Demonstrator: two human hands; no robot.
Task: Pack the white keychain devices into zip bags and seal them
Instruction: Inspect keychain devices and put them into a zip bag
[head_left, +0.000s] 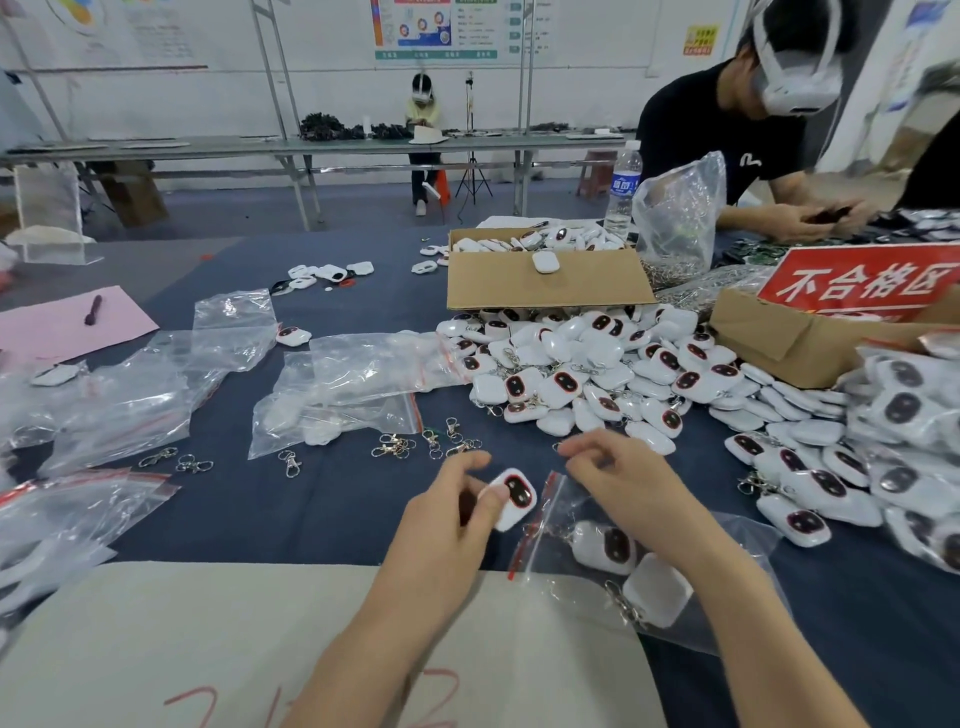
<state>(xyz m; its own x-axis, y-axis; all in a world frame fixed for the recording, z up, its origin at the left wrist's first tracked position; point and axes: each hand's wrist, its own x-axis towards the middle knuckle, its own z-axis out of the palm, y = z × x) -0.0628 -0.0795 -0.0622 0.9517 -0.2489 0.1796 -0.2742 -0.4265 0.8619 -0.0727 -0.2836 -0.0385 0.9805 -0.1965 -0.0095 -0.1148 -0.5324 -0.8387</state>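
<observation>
My left hand (457, 512) pinches a white keychain device (511, 498) with a dark oval face, holding it just left of the mouth of a clear zip bag (566, 525). The bag lies under my right forearm and holds two devices (605, 545) with their clips. My right hand (613, 475) hovers over the bag's mouth with fingers curled, pinching something small that I cannot make out. A big heap of loose white devices (582, 369) covers the dark cloth behind my hands.
Empty zip bags (343, 389) lie to the left, and loose metal clips (410, 444) sit before them. Two cardboard boxes (540, 280) and a red sign (857, 283) stand behind the heap. Bagged devices (904, 415) pile at right. Another person (753, 135) works opposite.
</observation>
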